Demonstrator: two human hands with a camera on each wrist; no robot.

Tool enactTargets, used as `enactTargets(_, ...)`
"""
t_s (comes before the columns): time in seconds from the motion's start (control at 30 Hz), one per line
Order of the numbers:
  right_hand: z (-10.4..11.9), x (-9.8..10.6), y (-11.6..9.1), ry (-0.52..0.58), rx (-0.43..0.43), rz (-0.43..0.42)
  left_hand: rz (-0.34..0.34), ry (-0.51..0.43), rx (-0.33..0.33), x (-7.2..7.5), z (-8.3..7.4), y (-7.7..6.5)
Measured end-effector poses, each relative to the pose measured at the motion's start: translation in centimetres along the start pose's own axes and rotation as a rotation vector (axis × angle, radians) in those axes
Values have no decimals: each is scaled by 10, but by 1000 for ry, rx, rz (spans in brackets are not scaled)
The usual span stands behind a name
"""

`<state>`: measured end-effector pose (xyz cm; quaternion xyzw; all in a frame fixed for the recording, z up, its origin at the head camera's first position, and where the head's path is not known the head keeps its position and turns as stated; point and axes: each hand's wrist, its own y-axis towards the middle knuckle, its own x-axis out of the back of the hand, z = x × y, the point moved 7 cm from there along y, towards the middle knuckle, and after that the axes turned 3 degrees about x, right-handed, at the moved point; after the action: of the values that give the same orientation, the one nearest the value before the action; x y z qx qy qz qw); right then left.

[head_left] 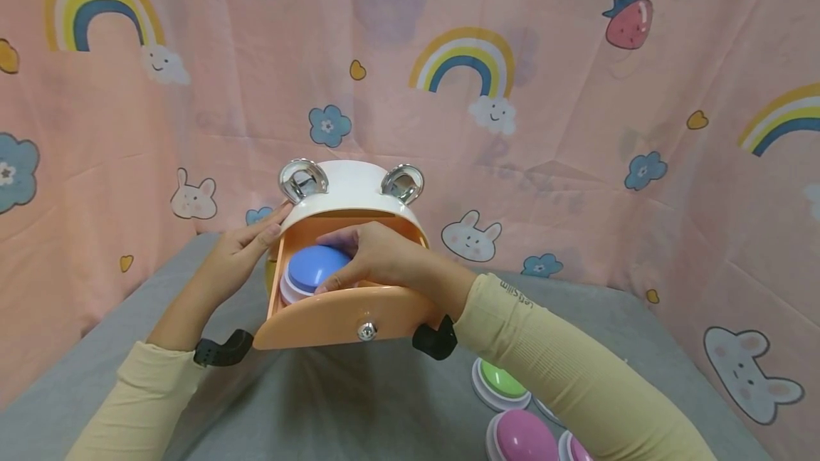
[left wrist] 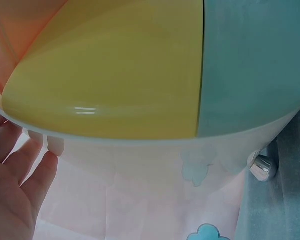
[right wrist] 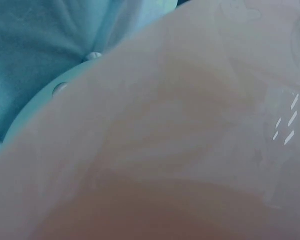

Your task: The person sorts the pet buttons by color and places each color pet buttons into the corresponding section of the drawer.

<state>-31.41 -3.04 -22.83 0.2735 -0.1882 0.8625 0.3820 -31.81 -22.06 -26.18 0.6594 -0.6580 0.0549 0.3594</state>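
I have the right grip (head_left: 378, 255) down inside the open orange plastic drawer (head_left: 314, 326), its thumb and fingers curled round the blue-domed, white-based round button (head_left: 317, 267) at the drawer's left end. I judge the step in hand to be handling that button inside the drawer; whether it is going in or coming out, I cannot tell. My left grip (head_left: 233, 258), fingers nearly straight, rests against the side of the glossy white, rounded cabinet (head_left: 352, 187).

The next move seems to call for bringing the right fingers up clear of the drawer front and the cabinet's overhanging top. On the grey cloth-covered bench (head_left: 576, 311) sit a green-domed button (head_left: 502, 379) and a pink-domed one (head_left: 525, 436), near the beige right sleeve (head_left: 544, 354), which hides others partly.
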Motion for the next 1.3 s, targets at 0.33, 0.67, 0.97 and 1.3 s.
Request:
enactTargets(0.33, 1, -2, -1, 2, 2, 22, -7, 8, 2, 1, 1, 0)
enactTargets(0.67, 2, -1, -1, 34, 23, 11, -4, 15, 8, 2, 2, -1)
enactTargets(0.97, 3, 36, -20, 95, 105, -137, -11, 14, -8, 1, 0, 0)
enactTargets(1.3, -17, 74, -56, 190, 177, -196, 6, 3, 12, 0, -1, 0)
